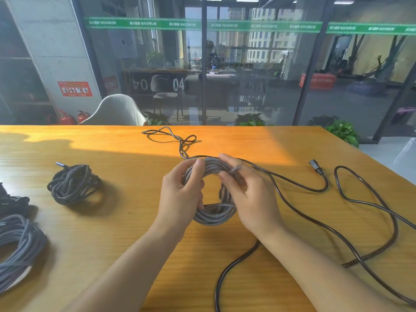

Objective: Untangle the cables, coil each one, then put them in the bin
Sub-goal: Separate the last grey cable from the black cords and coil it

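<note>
A grey braided cable coil (215,213) is held above the middle of the wooden table (112,233). My left hand (182,194) grips its left side, thumb over the top strands. My right hand (249,194) holds the right side and pinches the cable's end near the top. A long black power cable (369,206) lies loose across the right half of the table, its plug (315,166) at the far right. A thin stretch of black cable (171,137) loops toward the far edge.
A dark braided cable bundle (72,185) lies on the left of the table. At the left edge, a grey coiled cable (18,246) sits partly out of frame, with dark cable (13,201) above it. A white chair (117,111) stands beyond the table.
</note>
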A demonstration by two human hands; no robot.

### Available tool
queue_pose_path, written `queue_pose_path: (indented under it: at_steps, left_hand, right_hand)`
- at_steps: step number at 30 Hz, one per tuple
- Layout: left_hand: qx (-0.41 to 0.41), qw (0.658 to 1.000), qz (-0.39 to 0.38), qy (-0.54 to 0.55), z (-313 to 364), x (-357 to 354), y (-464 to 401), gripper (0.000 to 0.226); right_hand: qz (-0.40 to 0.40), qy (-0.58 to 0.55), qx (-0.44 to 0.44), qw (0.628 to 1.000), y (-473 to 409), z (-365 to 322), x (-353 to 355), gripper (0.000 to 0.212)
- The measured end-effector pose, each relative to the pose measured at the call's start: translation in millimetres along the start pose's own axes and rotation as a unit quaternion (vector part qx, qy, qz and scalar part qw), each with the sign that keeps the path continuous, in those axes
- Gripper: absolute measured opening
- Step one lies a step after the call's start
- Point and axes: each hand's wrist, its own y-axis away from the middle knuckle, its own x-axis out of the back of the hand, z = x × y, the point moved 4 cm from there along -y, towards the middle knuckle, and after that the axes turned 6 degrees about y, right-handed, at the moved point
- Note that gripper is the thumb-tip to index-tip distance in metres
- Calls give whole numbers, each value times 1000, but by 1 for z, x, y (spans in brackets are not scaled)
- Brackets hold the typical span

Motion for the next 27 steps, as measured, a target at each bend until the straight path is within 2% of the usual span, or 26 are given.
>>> queue_pose_path:
  at_steps: [3,6,9,11,15,19,24,27]
  left_hand:
    - [5,1000,3,9,-1,2,-2,30]
    - [6,1000,-6,22,0,-1,-1,29]
    - [10,999,-26,38,3,-9,2,26]
    - [11,999,-36,39,4,-11,2,25]
    - [22,998,-46,44,2,-12,0,27]
    - [28,997,-46,60,4,-12,0,29]
    - [28,996,-56,66,7,-13,1,30]
    - [22,996,-52,70,9,-9,1,32]
  right_hand:
    - [43,-124,-50,990,-4,1,7,19]
    - [36,-270,-130,953,-6,2,6,25]
    - [75,-337,-190,919,-8,4,9,32]
    - [107,-348,-204,909,-10,9,12,34]
    - [150,-311,-225,911,-14,19,19,37]
    - [178,-354,-228,890,-20,22,32,37]
    - [179,-388,-243,871,-22,31,37,36]
    - [138,-391,-256,873,-22,33,33,36]
